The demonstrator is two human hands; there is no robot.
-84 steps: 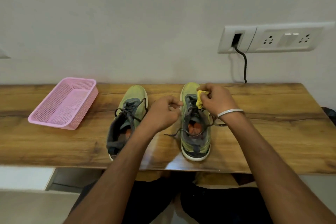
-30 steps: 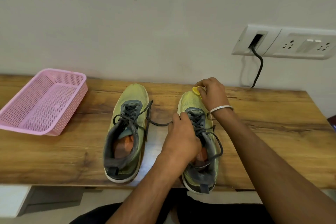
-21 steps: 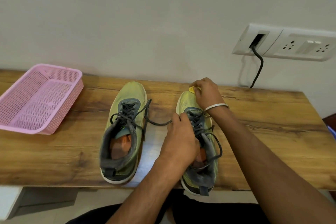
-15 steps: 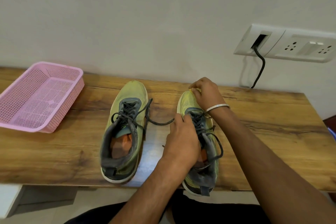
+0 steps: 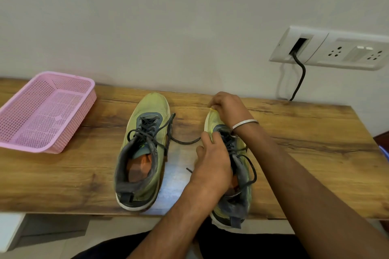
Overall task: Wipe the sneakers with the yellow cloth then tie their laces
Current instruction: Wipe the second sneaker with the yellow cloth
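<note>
Two yellow-green sneakers with grey collars and loose dark laces stand side by side on the wooden table [image 5: 63,174], toes toward the wall. The left sneaker [image 5: 145,149] stands untouched. My left hand [image 5: 212,166] grips the right sneaker [image 5: 242,176] over its tongue and left side. My right hand [image 5: 227,107] is closed over that sneaker's toe, pressing the yellow cloth [image 5: 213,108] there; only a small edge of the cloth shows under the fingers. A silver bangle sits on my right wrist.
A pink perforated plastic basket [image 5: 46,109] stands at the back left of the table. A white socket panel [image 5: 330,48] on the wall has a black cable hanging down to the table's back edge. The right sneaker's heel overhangs the front edge.
My right hand with the cloth has moved from the right sneaker's laces to its toe. My left hand has shifted from a lace onto the shoe's tongue. The sneaker has slid toward me.
</note>
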